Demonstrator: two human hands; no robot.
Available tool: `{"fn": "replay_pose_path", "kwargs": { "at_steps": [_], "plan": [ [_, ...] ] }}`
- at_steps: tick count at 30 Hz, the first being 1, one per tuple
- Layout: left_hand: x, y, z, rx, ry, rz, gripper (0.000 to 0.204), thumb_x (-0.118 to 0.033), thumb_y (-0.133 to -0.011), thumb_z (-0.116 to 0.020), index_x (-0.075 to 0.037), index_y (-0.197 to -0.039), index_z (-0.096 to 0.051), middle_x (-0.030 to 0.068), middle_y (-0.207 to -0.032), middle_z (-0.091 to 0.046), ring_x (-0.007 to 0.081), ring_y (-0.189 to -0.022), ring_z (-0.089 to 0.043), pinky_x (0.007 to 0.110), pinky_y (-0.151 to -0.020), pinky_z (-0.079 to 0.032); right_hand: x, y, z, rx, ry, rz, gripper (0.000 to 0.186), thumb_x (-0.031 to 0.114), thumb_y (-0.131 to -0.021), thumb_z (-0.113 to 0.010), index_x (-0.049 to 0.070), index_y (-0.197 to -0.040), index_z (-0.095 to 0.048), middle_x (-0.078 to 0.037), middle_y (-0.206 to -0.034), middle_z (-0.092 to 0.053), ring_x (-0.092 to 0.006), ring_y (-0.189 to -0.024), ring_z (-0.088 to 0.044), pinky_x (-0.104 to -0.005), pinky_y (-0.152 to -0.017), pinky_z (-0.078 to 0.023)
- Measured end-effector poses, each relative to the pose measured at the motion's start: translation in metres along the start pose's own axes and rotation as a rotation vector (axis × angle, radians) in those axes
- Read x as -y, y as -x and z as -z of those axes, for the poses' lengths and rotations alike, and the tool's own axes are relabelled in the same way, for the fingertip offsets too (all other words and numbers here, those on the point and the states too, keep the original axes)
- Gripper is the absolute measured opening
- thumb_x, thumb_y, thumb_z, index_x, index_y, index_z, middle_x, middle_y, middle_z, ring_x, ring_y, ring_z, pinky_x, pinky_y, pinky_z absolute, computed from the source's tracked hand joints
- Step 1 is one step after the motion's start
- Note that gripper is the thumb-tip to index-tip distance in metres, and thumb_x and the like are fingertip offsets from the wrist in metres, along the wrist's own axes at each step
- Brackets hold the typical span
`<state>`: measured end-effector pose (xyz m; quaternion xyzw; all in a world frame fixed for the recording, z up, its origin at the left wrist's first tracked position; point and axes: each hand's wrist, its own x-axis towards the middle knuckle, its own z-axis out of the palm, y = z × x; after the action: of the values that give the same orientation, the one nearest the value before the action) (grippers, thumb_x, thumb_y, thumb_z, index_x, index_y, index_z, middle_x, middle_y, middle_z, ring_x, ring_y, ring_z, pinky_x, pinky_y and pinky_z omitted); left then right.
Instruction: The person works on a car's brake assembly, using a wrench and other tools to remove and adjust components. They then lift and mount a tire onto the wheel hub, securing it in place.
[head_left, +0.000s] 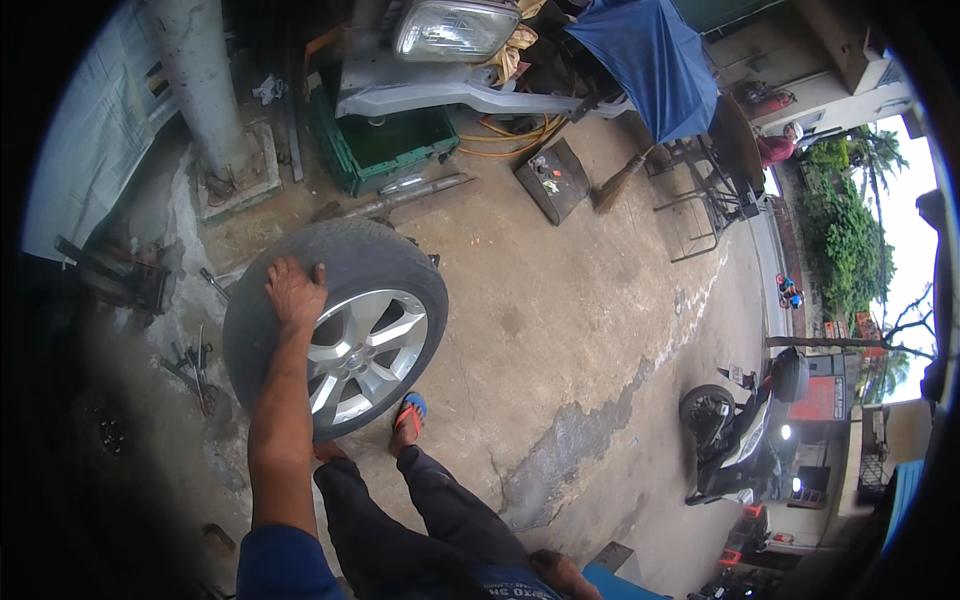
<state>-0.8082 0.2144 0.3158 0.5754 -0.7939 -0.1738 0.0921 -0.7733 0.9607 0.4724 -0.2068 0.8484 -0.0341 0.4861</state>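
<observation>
A car wheel (pixel 357 358) stands on its tread in front of me, leaning a little. It has a black tyre and a silver spoked rim that faces right. My left hand (pixel 294 290) lies on top of the tyre, fingers spread over the rubber and thumb apart. Down at the lower edge, beside my dark trousers, part of my right hand (pixel 562 575) shows away from the wheel; its fingers cannot be made out. My sandalled foot (pixel 409 420) is close to the wheel's lower side.
A green crate (pixel 375 150) stands under a vehicle front with a headlight (pixel 456 30). Metal tools (pixel 195 372) lie left of the wheel. Farther off are a flat tray (pixel 554 181), a broom (pixel 622 184), a metal frame (pixel 695 200) and a parked scooter (pixel 735 430).
</observation>
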Motion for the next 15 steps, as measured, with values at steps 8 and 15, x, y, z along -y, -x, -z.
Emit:
{"fn": "replay_pose_path", "kwargs": {
  "at_steps": [8,15],
  "plan": [
    [0.070,0.107,0.054,-0.085,0.161,0.236,0.045,-0.041,-0.090,-0.073,-0.003,-0.111,-0.063,0.0164,-0.120,-0.056,0.0369,-0.121,-0.050,0.055,-0.102,-0.040,0.040,-0.070,0.114,0.294,0.439,0.175,0.036,0.035,-0.099,-0.058,0.009,-0.119,-0.070,-0.019,-0.116,-0.072,-0.0362,-0.107,-0.069,-0.0428,-0.091,-0.056],
    [0.140,0.244,0.059,-0.359,0.245,0.396,0.031,-0.037,-0.089,-0.073,-0.007,-0.094,-0.063,0.0140,-0.106,-0.057,0.0376,-0.108,-0.052,0.054,-0.095,-0.040,0.063,-0.126,0.188,0.082,0.447,0.627,0.022,0.015,-0.097,-0.063,0.007,-0.117,-0.070,-0.013,-0.100,-0.077,-0.0247,-0.091,-0.075,-0.0364,-0.079,-0.059]
  ]
}}
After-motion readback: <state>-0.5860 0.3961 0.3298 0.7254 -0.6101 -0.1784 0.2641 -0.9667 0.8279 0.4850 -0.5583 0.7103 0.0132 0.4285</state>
